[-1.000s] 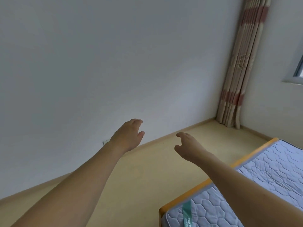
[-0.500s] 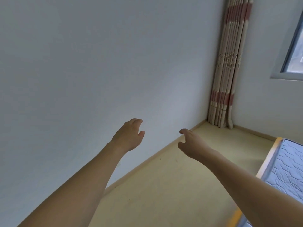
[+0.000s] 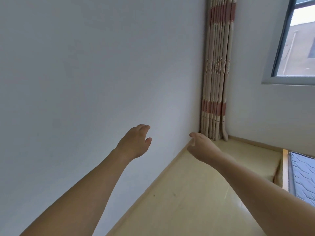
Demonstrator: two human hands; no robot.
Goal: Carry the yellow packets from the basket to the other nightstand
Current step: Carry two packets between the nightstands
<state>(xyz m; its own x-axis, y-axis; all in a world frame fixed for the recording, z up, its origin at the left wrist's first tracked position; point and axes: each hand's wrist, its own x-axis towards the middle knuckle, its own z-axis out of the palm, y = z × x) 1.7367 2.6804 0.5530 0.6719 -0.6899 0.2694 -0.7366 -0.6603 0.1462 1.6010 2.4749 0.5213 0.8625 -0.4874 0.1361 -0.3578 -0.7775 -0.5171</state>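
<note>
Our two bare forearms reach fwd. Left hand [image 3: 134, 143] and right hand [image 3: 202, 148] hover apart, fingers loosely curled, holding nothing. Beyond: floor [image 3: 196, 198], mattress corner [image 3: 301, 174] at right, then wall [image 3: 85, 74], curtain [image 3: 215, 74], window [image 3: 296, 40]. No basket, packets or nightstand in view, so we can't tell direction or nearer hand.

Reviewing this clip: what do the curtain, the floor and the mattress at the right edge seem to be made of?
Curtain: woven fabric, matte, going by its soft vertical folds, beige with reddish bands.
Floor: smooth pale yellow sheet or laminate, probably; faint sheen, no visible grain, so uncertain.
Mattress: quilted textile cover, blue-grey, with stitched wavy lines, set inside a wood-coloured bed frame.
</note>
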